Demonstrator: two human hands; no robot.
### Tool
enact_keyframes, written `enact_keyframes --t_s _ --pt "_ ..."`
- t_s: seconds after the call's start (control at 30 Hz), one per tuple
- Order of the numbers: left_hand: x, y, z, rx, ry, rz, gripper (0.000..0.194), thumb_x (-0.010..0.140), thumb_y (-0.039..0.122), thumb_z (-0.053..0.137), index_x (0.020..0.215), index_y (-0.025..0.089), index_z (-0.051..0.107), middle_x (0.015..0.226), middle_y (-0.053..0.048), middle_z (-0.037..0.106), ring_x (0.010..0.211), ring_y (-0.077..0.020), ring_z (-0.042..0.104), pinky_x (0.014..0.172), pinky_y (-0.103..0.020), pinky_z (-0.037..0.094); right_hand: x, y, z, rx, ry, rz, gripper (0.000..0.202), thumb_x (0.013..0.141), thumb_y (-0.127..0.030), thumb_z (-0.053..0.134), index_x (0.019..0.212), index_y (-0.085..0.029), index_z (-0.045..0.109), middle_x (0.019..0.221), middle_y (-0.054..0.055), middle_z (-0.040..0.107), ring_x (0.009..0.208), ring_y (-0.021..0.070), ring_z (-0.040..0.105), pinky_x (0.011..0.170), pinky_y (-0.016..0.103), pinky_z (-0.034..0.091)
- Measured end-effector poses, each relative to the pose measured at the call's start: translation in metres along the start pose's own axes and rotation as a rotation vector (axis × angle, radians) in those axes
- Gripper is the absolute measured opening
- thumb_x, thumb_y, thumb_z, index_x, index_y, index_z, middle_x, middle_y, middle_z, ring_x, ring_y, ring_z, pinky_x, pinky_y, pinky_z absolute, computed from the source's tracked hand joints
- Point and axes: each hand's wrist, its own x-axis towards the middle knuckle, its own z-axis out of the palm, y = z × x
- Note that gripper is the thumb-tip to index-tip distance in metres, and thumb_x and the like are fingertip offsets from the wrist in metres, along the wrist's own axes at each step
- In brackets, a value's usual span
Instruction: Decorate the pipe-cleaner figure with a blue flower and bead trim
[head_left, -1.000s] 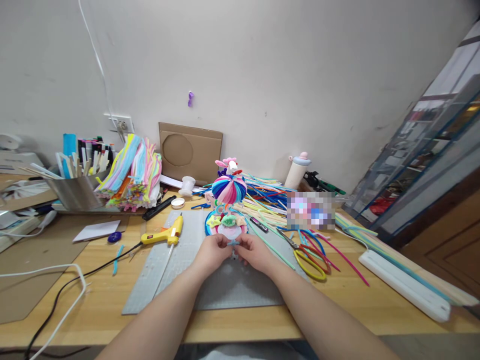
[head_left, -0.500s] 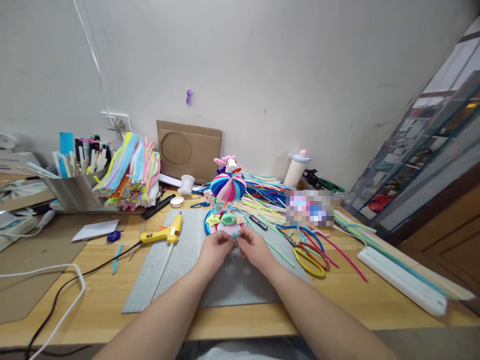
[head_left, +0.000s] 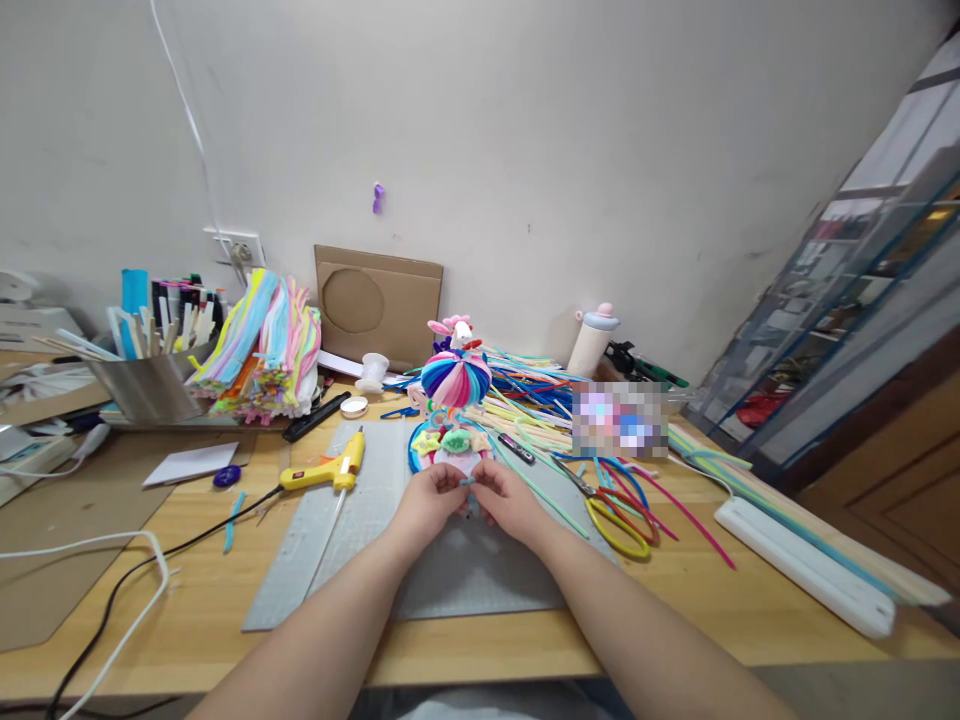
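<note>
My left hand (head_left: 433,500) and my right hand (head_left: 506,500) meet over the grey mat, fingertips pinched together. Between them is a small light-blue piece (head_left: 468,481), which looks like pipe cleaner; the fingers cover most of it. Just behind stands a colourful pipe-cleaner ornament (head_left: 455,379), with a striped pink, white and blue dome and a white figure on top. Its round blue-rimmed base (head_left: 414,448) carries yellow and green fuzzy shapes. The lower front of the base is hidden by my hands.
A yellow glue gun (head_left: 322,472) lies left on the grey mat (head_left: 345,560). Scissors (head_left: 619,525) with yellow and orange handles and loose pipe cleaners (head_left: 525,390) are at right and behind. A metal holder (head_left: 150,385), pipe-cleaner bundle (head_left: 262,340), bottle (head_left: 592,340) and white power strip (head_left: 806,565) stand around.
Both hands stay together in nearly the same place. The fingers have shifted slightly around the light-blue piece, which shows less now. The ornament stays put.
</note>
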Motion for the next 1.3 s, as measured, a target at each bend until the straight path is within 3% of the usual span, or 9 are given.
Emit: enact_keyframes --t_s 0.17,0.3,0.43,0.63,0.8,0.93,1.3 --pt "-0.003 0.002 -0.001 0.000 -0.030 -0.004 0.017 0.051 0.015 0.068 0.063 0.016 0.056 0.047 0.005 0.056 0.045 -0.0098 0.053 0.048 -0.021 0.037 -0.003 -0.002 -0.004 -0.108 -0.053 -0.085 0.009 0.082 -0.024 0.051 0.074 -0.020 0.053 0.060 -0.004 0.053 0.047 0.0090 0.044 0.044 0.019 0.034" --pt "-0.006 0.007 -0.001 -0.049 -0.045 -0.032 0.019 0.053 0.020 0.069 0.063 0.016 0.054 0.047 0.004 0.056 0.045 -0.0096 0.053 0.050 -0.022 0.039 -0.002 0.001 -0.003 -0.016 -0.064 -0.075 0.013 0.085 -0.030 0.048 0.076 -0.021 0.053 0.055 -0.005 0.053 0.044 0.0098 0.044 0.044 0.020 0.036" --pt "-0.007 0.009 0.001 -0.126 -0.032 -0.063 0.026 0.055 0.031 0.072 0.068 0.017 0.053 0.052 0.004 0.056 0.047 -0.0102 0.055 0.055 -0.025 0.045 0.000 0.003 0.001 0.074 0.012 -0.037 0.017 0.083 -0.035 0.050 0.074 -0.022 0.050 0.046 -0.007 0.046 0.038 0.0101 0.042 0.040 0.021 0.036" --pt "-0.003 0.002 0.002 -0.140 0.011 -0.054 0.028 0.049 0.023 0.078 0.061 0.016 0.053 0.045 0.004 0.056 0.044 -0.0090 0.052 0.049 -0.021 0.040 -0.001 0.002 0.006 -0.104 0.131 -0.093 0.016 0.080 -0.030 0.054 0.068 -0.021 0.049 0.052 -0.005 0.050 0.042 0.0098 0.045 0.040 0.021 0.033" --pt "-0.005 0.004 -0.001 -0.230 0.034 -0.081 0.029 0.055 0.031 0.077 0.067 0.015 0.056 0.057 0.002 0.062 0.052 -0.0088 0.056 0.054 -0.021 0.043 0.000 0.001 0.005 0.149 0.073 -0.001 0.022 0.082 -0.044 0.051 0.082 -0.022 0.051 0.056 -0.005 0.050 0.042 0.0110 0.047 0.036 0.021 0.038" --pt "-0.009 0.007 -0.001 -0.278 0.029 -0.100 0.030 0.055 0.032 0.077 0.066 0.014 0.056 0.059 0.001 0.061 0.055 -0.0086 0.057 0.056 -0.021 0.044 0.002 0.001 0.006 0.189 0.019 0.007 0.025 0.079 -0.046 0.055 0.077 -0.022 0.051 0.051 -0.006 0.049 0.040 0.0099 0.044 0.035 0.020 0.038" --pt "-0.003 0.004 -0.005 -0.059 0.058 -0.065 0.027 0.057 0.034 0.074 0.066 0.012 0.061 0.055 -0.002 0.063 0.048 -0.0101 0.054 0.053 -0.023 0.044 0.002 0.003 0.004 0.120 0.004 0.050 0.023 0.078 -0.042 0.056 0.074 -0.019 0.055 0.058 -0.003 0.055 0.041 0.0090 0.048 0.037 0.021 0.040"
